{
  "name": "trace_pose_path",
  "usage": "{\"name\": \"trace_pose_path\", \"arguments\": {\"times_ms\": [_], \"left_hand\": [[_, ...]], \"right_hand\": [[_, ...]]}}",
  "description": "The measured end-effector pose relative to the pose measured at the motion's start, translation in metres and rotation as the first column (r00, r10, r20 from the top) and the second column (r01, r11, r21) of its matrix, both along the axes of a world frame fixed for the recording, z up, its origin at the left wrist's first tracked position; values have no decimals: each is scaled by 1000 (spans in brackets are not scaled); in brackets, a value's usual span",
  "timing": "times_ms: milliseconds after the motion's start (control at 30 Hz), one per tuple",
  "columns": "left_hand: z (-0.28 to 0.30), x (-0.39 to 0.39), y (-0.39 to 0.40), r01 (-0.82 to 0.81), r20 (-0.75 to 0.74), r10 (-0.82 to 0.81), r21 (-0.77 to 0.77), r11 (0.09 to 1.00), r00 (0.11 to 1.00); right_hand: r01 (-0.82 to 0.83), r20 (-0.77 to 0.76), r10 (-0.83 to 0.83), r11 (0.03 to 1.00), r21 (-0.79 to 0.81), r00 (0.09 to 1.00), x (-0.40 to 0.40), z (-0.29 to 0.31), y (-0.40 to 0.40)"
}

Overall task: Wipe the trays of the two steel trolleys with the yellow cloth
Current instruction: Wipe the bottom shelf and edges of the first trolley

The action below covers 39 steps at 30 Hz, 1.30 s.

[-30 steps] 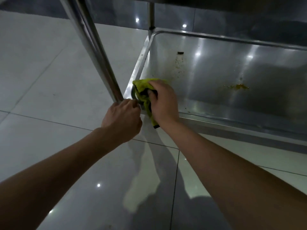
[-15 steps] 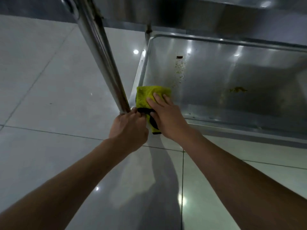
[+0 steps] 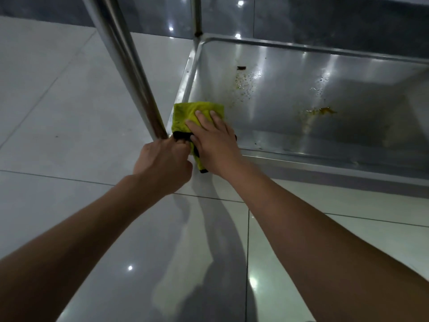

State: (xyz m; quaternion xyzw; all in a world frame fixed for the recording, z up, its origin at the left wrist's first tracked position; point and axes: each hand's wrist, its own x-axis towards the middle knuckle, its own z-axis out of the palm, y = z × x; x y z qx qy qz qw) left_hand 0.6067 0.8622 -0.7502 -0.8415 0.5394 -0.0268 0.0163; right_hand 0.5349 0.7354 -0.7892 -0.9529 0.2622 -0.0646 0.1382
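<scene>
The lower tray [image 3: 301,94] of the steel trolley sits low above the tiled floor [image 3: 58,101], and its raised rim runs along the left side, the far side and the near side, so the flat bottom is closed in by low walls on the three sides that are visible. The near left corner is the tightest place: there the thick steel post [image 3: 130,73] comes down at a slant and meets the rim, and a thinner post [image 3: 197,17] stands at the far left corner. To the right the tray bottom is wide and free, with a dark crumb and small yellowish specks [image 3: 243,82] toward the far left and an orange smear [image 3: 322,110] further right, both well apart from the hands. The yellow cloth [image 3: 192,112] with its black edge lies in the near left corner, partly on the tray bottom and partly hanging over the near rim toward the floor. The right hand [image 3: 213,145] lies flat on top of the cloth with straight fingers held close together, pressing it down; the far part of the cloth shows beyond the fingertips. The left hand [image 3: 162,161] is just beside it, curled around the foot of the thick post, with its fingertips touching the black edge of the cloth.
</scene>
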Motion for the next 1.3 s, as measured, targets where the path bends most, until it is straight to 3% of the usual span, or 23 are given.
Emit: {"name": "trace_pose_path", "arguments": {"times_ms": [233, 900, 1100, 1300], "left_hand": [[1, -6, -2, 14, 113, -13, -3, 1000, 993], [-3, -11, -12, -32, 97, 32, -4, 999, 995], [-5, -43, -33, 53, 91, -56, 29, 998, 994], [-6, -42, -26, 40, 104, -46, 62, 997, 993]], "right_hand": [[14, 15, -15, 999, 51, 1000, 3, 0, 2], [219, 78, -220, 975, 25, 972, -78, 1, -34], [200, 75, -202, 979, 37, 976, -75, 0, -32], [217, 50, -218, 976, 36, 975, -116, -1, -56]]}}
